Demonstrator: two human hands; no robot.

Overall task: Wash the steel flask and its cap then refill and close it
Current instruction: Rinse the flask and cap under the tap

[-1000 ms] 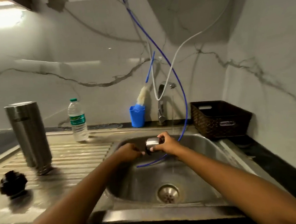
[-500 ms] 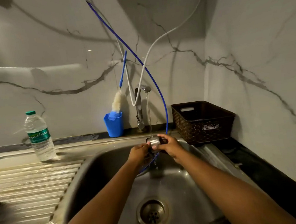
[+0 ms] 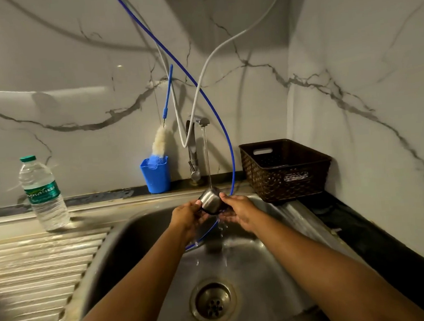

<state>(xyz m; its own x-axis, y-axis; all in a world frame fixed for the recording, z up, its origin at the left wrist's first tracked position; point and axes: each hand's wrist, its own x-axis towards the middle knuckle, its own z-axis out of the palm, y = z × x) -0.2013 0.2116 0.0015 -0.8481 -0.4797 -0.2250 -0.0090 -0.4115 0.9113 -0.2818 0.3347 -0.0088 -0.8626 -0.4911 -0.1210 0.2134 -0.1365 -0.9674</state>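
Item 1: steel cap (image 3: pixel 210 200), which we noted over the sink (image 3: pixel 146 240), directly beneath the thin stream of water (image 3: pixel 207 158) from the tap (image 3: pixel 192 146).
Item 2: left hand (image 3: pixel 188 216), fingers curled round the cap's left side, gripping it.
Item 3: right hand (image 3: pixel 237 210), thumb pressed on the cap's right side and fingers cupped beneath, also gripping it; water ran off below.
Item 4: drain (image 3: pixel 213 302), at the sink's bottom.
Item 5: blue cup (image 3: pixel 156 175) by the tap, with a bottle brush (image 3: pixel 160 142) standing in it.
Item 6: plastic bottle (image 3: pixel 44 194), which we logged upright at the back of the draining board (image 3: pixel 37 260).
Item 7: brown basket (image 3: pixel 285 170), right of the sink.
Item 8: blue tube (image 3: pixel 201 91), looping down into the sink behind the hands.
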